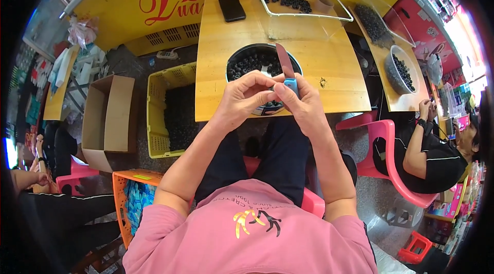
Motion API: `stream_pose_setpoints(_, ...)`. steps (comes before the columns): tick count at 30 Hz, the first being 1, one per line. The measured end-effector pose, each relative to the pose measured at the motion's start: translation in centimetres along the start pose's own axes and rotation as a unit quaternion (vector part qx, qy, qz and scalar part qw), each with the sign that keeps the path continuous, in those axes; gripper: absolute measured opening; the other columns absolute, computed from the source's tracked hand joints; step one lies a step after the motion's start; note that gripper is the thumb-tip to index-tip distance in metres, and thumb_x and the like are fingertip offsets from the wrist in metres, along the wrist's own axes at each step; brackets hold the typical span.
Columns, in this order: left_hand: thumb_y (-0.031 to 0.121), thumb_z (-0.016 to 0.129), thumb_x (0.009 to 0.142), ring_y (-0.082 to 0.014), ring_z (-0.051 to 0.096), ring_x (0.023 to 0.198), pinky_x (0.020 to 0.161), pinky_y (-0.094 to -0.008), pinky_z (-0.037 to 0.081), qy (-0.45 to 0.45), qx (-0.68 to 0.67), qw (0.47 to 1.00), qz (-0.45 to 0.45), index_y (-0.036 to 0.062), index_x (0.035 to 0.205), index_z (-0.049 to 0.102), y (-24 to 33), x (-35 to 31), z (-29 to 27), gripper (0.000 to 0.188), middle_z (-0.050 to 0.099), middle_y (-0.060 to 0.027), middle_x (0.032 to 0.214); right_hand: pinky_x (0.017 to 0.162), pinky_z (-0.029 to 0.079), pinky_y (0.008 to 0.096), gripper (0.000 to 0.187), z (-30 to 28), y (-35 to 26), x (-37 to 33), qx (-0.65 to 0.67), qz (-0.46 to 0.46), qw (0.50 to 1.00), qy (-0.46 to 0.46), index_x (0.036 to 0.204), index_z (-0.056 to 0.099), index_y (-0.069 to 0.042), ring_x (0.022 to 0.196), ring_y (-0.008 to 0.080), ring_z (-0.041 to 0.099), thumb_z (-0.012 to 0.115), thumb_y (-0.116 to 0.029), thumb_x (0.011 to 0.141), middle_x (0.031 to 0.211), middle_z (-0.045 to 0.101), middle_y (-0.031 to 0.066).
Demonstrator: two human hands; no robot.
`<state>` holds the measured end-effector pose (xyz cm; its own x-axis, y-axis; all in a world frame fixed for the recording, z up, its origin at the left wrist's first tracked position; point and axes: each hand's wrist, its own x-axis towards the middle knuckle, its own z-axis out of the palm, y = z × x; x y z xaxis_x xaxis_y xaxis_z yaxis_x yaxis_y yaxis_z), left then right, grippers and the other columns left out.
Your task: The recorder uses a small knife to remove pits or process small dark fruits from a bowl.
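My right hand (304, 103) is wrapped round the blue handle of a knife (284, 61), whose reddish-brown blade points up and away. My left hand (242, 98) is closed in a pinch, its fingertips meeting my right thumb. Whatever is between those fingertips is too small and covered to make out. Just beyond and under both hands stands a round bowl (265, 111) at the near edge of the wooden table (337, 76). Many small black ring-like parts (242, 66) lie in the bowl, some hidden by my hands.
A black phone (232, 8) and a clear plastic bin (309, 18) with black parts sit farther back. Left of the table are a yellow crate (156, 114) and a cardboard box (98, 119). At right, a person (427, 150) sits on a pink chair (391, 155).
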<state>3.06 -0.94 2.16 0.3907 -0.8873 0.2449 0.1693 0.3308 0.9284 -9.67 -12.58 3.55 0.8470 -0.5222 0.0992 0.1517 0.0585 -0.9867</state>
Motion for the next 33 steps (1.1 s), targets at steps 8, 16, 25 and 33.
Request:
stream_pose_setpoints(8,0.002,0.068,0.085,-0.0112,0.06,0.09,0.083,-0.0246,0.048,-0.09,-0.014,0.992,-0.089,-0.0006,0.098,0.064,-0.4,2.5,-0.4,0.015,0.062,-0.0036,0.098,0.048,0.03,0.0167,0.019,-2.0,1.0,-0.1,0.088,0.052,0.994,0.039,0.102,0.065,-0.004,0.055,0.0013,0.042,0.057,-0.021,0.096,0.074,0.056,-0.0038)
stream_pose_setpoints(16,0.013,0.07,0.085,-0.0101,0.058,0.078,0.074,-0.0233,0.048,-0.03,0.136,0.99,0.016,-0.002,0.104,0.066,3.5,14.5,-1.1,0.025,0.065,-0.0033,0.087,0.048,0.03,0.017,0.023,-4.5,1.3,-1.1,0.042,0.051,0.992,0.111,0.105,0.064,0.0,0.054,0.0014,0.04,0.056,-0.02,0.097,0.075,0.057,-0.0008)
stream_pose_setpoints(25,0.017,0.07,0.087,-0.0077,0.057,0.081,0.075,-0.0215,0.048,-0.011,0.049,0.999,-0.02,-0.0016,0.105,0.063,2.6,7.5,0.9,0.026,0.064,-0.0031,0.092,0.062,0.045,0.0294,0.024,-3.7,-2.3,0.6,-0.347,-0.258,0.888,0.158,0.111,0.061,0.003,0.071,0.0156,0.058,0.056,-0.016,0.096,0.082,0.062,0.0073)
stream_pose_setpoints(33,0.012,0.067,0.089,-0.007,0.057,0.085,0.079,-0.0227,0.046,0.012,0.004,1.0,0.008,0.0031,0.106,0.063,2.3,4.1,0.8,0.02,0.065,-0.0012,0.095,0.062,0.046,0.0324,0.021,-1.6,-2.7,0.8,-0.412,-0.3,0.855,0.099,0.109,0.063,0.0,0.07,0.0262,0.059,0.061,-0.01,0.091,0.083,0.06,0.0138)
